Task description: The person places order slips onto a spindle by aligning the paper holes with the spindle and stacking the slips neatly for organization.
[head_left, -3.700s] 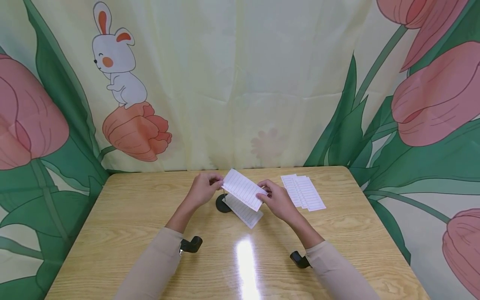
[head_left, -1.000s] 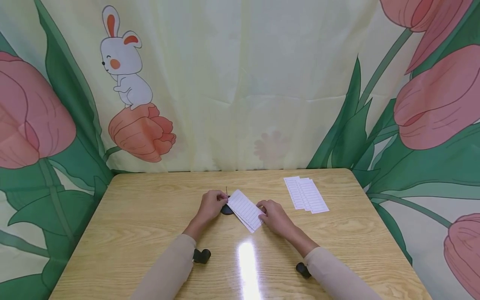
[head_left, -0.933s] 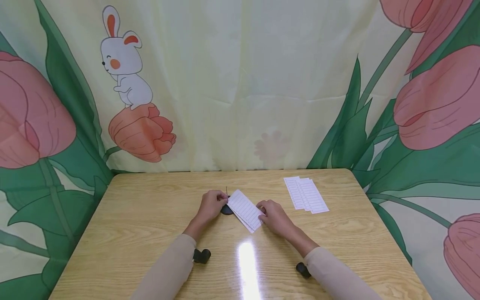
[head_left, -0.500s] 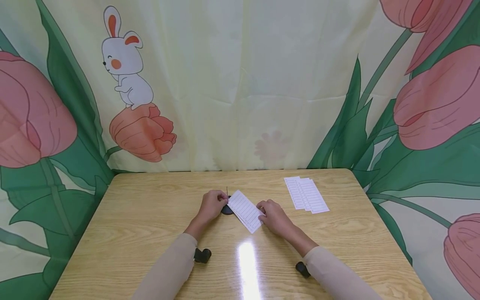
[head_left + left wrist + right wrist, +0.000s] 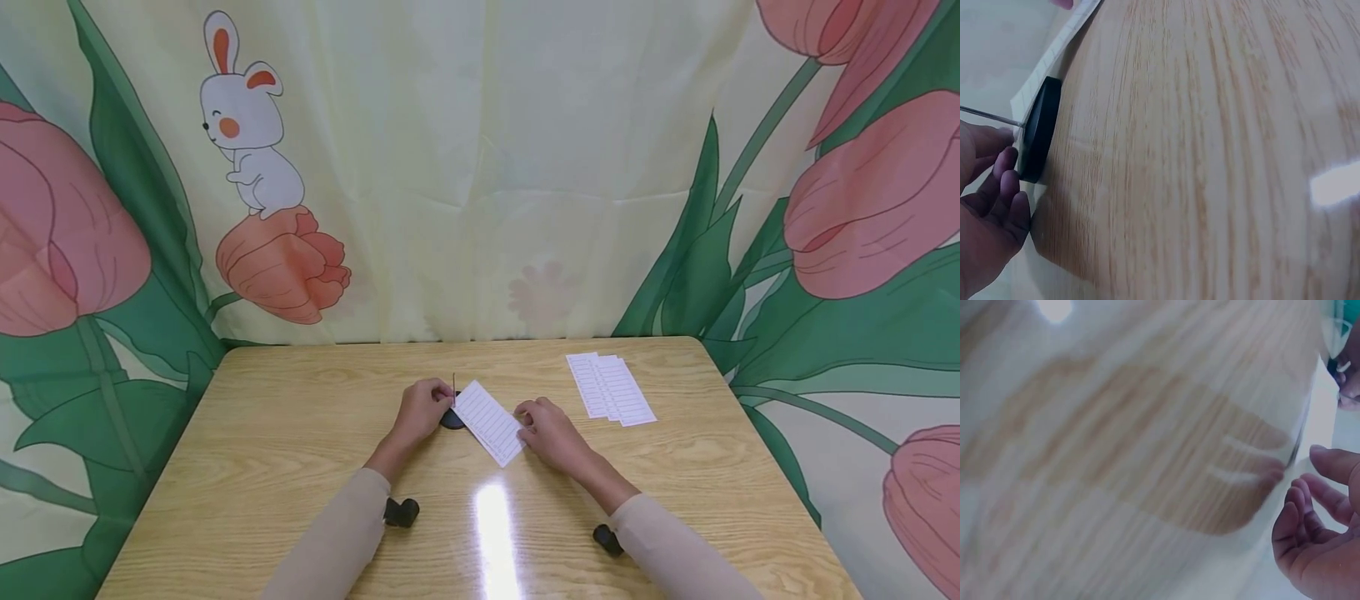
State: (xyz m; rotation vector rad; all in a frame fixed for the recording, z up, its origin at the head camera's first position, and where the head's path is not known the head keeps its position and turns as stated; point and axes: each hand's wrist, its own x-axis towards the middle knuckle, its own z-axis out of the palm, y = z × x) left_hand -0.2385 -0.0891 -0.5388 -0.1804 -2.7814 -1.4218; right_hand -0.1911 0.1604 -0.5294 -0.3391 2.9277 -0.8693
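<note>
A bill spike with a round black base (image 5: 452, 418) stands mid-table, its thin metal rod (image 5: 991, 116) rising upright. A white printed paper slip (image 5: 489, 423) slants off it to the lower right, one corner at the rod and covering what lies underneath. At that corner my left hand (image 5: 422, 412) pinches the slip with thumb and fingertips, close beside the rod; its other fingers curl near the base's edge. My right hand (image 5: 551, 433) is at the slip's right end. In the right wrist view, its thumb and fingers are apart and loosely bent, with the slip's edge just beyond the fingertips.
Several overlapping printed slips (image 5: 611, 390) lie at the table's back right. A bright light reflection (image 5: 495, 533) crosses the wooden tabletop (image 5: 300, 433) at the front. A printed curtain (image 5: 480, 167) hangs right behind the table. Each wrist carries a black camera (image 5: 402, 512).
The slip, earlier held raised over another one, has come down along the rod and now lies flat over it. Both hands have lowered with it. My right fingers have loosened from its end.
</note>
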